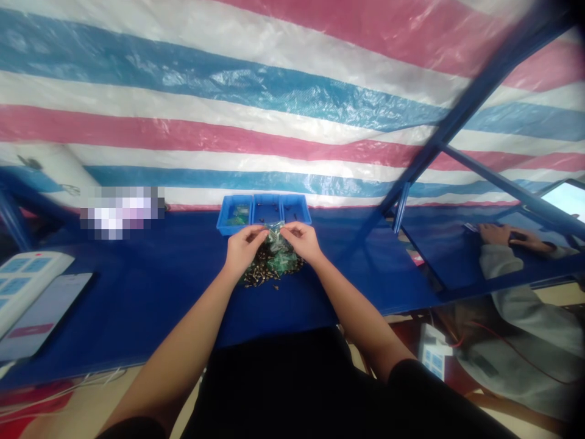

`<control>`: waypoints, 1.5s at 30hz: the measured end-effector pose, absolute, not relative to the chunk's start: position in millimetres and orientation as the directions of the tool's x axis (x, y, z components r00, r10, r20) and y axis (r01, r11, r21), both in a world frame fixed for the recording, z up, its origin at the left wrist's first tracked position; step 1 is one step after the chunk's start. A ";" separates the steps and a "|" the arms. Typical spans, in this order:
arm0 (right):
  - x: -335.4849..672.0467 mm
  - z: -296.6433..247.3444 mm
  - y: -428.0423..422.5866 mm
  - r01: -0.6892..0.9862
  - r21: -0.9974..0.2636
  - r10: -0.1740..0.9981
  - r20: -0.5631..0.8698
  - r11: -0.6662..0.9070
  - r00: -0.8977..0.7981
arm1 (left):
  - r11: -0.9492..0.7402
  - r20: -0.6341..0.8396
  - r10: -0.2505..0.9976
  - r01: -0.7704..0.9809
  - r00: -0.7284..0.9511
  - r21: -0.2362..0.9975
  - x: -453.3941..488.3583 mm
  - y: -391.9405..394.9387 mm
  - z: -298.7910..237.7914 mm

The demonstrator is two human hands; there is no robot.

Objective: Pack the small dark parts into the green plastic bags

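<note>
Between my two hands is a small clear plastic bag (276, 235), its upper edge pinched from both sides. My left hand (245, 249) has thumb and fingers closed on the bag's left corner. On the right corner, my right hand (302, 239) is closed in the same way. Below the bag lies a pile of small brass-and-dark metal parts (260, 272), too small to name exactly. A greenish clear plastic bag (284, 262) rests on that pile. Just behind my hands stands a blue three-compartment tray (226, 230); plastic bags sit in its left compartment, and a few small dark parts in the others.
On the left of the blue table (183, 317) lie a white power strip (43, 268) and a phone-like device (50, 311). A blue metal frame (457, 116) rises on the right. Beyond it, another person's hands (514, 236) rest on the table. Striped sheeting hangs behind.
</note>
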State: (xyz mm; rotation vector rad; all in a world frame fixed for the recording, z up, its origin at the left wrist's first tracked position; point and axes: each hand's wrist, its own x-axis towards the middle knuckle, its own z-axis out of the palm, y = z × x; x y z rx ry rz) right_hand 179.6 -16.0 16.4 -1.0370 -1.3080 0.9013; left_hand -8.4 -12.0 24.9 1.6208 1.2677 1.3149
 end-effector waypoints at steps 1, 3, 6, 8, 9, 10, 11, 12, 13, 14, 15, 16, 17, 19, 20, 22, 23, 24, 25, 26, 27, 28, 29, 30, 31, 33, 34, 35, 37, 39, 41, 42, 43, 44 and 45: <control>179.6 17.0 -16.1 0.043 -0.950 0.947 0.311 0.308 0.079 | -0.296 0.301 0.953 0.276 0.023 0.914 -8.7 -12.3 25.2; 179.6 18.2 -16.5 0.044 -0.950 0.947 0.311 0.309 0.084 | -0.312 0.315 0.948 0.312 0.043 0.897 -9.4 -13.0 26.2; 180.1 19.8 -17.8 0.101 -0.941 0.936 0.334 0.323 0.112 | -0.325 0.330 0.943 0.357 0.050 0.876 -10.1 -14.4 27.9; 180.4 21.0 -19.1 0.133 -0.935 0.929 0.346 0.329 0.131 | -0.325 0.332 0.942 0.355 0.042 0.877 -9.6 -15.3 28.6; 180.3 21.8 -19.8 0.132 -0.938 0.932 0.338 0.322 0.130 | -0.324 0.329 0.943 0.341 0.044 0.883 -9.0 -15.7 28.8; 180.2 22.5 -20.4 0.120 -0.944 0.940 0.321 0.307 0.117 | -0.323 0.325 0.944 0.320 0.047 0.891 -8.3 -16.0 28.8; 179.9 23.2 -20.8 0.100 -0.952 0.950 0.297 0.288 0.099 | -0.321 0.320 0.946 0.291 0.052 0.901 -7.7 -16.3 28.8; 179.6 23.9 -21.1 0.077 -0.960 0.958 0.274 0.268 0.081 | -0.318 0.315 0.947 0.259 0.055 0.912 -7.2 -16.6 28.7; 179.3 24.4 -21.2 0.053 -0.966 0.964 0.257 0.254 0.067 | -0.317 0.312 0.948 0.226 0.059 0.921 -7.0 -16.8 28.6; 179.1 24.7 -21.0 0.032 -0.969 0.968 0.246 0.244 0.055 | -0.317 0.311 0.948 0.201 0.062 0.927 -7.2 -16.9 28.5; 178.9 25.0 -20.6 0.014 -0.972 0.970 0.237 0.237 0.052 | -0.321 0.315 0.947 0.192 0.063 0.927 -7.6 -17.0 28.4; 178.9 25.0 -20.2 0.001 -0.973 0.972 0.228 0.229 0.058 | -0.328 0.322 0.945 0.201 0.063 0.923 -8.2 -16.9 28.3; 179.0 24.9 -19.8 -0.003 -0.975 0.973 0.221 0.222 0.070 | -0.335 0.330 0.942 0.223 0.061 0.915 -9.0 -16.9 28.0; 179.3 24.3 -19.3 0.007 -0.977 0.972 0.214 0.214 0.097 | -0.353 0.354 0.934 0.280 0.048 0.893 -10.1 -16.8 27.4; 179.3 23.8 -19.2 0.009 -0.976 0.971 0.216 0.216 0.103 | -0.362 0.366 0.930 0.297 0.043 0.884 -10.3 -16.7 27.0; 179.1 22.6 -19.5 -0.003 -0.973 0.970 0.230 0.231 0.084 | -0.378 0.384 0.923 0.297 0.040 0.877 -9.9 -16.6 26.3; 178.9 21.9 -19.6 -0.011 -0.971 0.969 0.238 0.239 0.073 | -0.383 0.389 0.920 0.290 0.039 0.877 -9.4 -16.5 26.0; 178.6 21.4 -19.7 -0.015 -0.969 0.967 0.244 0.246 0.066 | -0.384 0.390 0.920 0.284 0.035 0.879 -8.9 -16.4 25.8; 178.4 20.9 -19.8 -0.013 -0.968 0.967 0.248 0.249 0.064 | -0.378 0.386 0.922 0.280 0.026 0.882 -8.4 -16.2 25.8; 178.2 20.7 -19.8 -0.006 -0.969 0.966 0.247 0.248 0.070 | -0.367 0.378 0.926 0.278 0.016 0.887 -8.0 -16.1 26.0; 178.2 20.8 -19.9 0.005 -0.971 0.968 0.239 0.240 0.078 | -0.354 0.367 0.930 0.280 0.006 0.892 -7.8 -16.0 26.4; 178.2 21.1 -20.1 0.014 -0.974 0.970 0.227 0.226 0.085 | -0.340 0.354 0.935 0.285 0.001 0.896 -7.7 -15.9 27.0; 178.3 21.8 -20.4 0.022 -0.977 0.973 0.212 0.211 0.090 | -0.327 0.342 0.940 0.291 -0.002 0.899 -7.7 -16.0 27.8; 178.5 22.6 -20.7 0.027 -0.980 0.975 0.200 0.198 0.093 | -0.317 0.333 0.943 0.296 -0.005 0.901 -7.7 -16.2 28.6; 178.7 23.5 -21.1 0.032 -0.981 0.977 0.193 0.190 0.094 | -0.310 0.327 0.945 0.299 -0.007 0.902 -7.9 -16.4 29.3; 179.0 24.8 -21.6 0.039 -0.982 0.978 0.186 0.184 0.088 | -0.304 0.322 0.947 0.302 -0.011 0.904 -8.3 -16.8 30.2; 179.0 25.1 -21.7 0.040 -0.982 0.979 0.185 0.182 0.085 | -0.302 0.320 0.947 0.301 -0.011 0.905 -8.5 -17.0 30.3; 179.0 25.1 -21.5 0.040 -0.983 0.980 0.183 0.180 0.080 | -0.301 0.318 0.948 0.299 -0.010 0.906 -8.7 -16.9 30.0; 178.9 24.8 -21.1 0.036 -0.984 0.981 0.179 0.176 0.071 | -0.301 0.318 0.948 0.294 -0.012 0.907 -9.0 -16.4 28.8; 178.7 24.7 -20.9 0.031 -0.983 0.981 0.183 0.181 0.068 | -0.304 0.322 0.947 0.287 -0.016 0.908 -9.4 -15.3 26.9; 178.3 25.0 -21.2 0.030 -0.981 0.979 0.191 0.189 0.074 | -0.312 0.328 0.944 0.283 -0.010 0.907 -9.7 -13.9 25.1; 178.2 25.3 -21.4 0.033 -0.981 0.977 0.195 0.193 0.081 | -0.317 0.331 0.944 0.282 -0.002 0.906 -9.9 -13.2 24.3; 178.1 25.5 -21.4 0.037 -0.980 0.976 0.199 0.197 0.086 | -0.320 0.333 0.943 0.281 0.003 0.904 -10.0 -12.5 23.8; 178.0 25.4 -21.3 0.044 -0.979 0.975 0.204 0.200 0.091 | -0.324 0.336 0.942 0.281 0.006 0.903 -10.2 -12.0 23.5; 178.2 25.1 -20.9 0.051 -0.978 0.973 0.208 0.204 0.096 | -0.327 0.339 0.941 0.283 0.007 0.902 -10.3 -11.7 23.4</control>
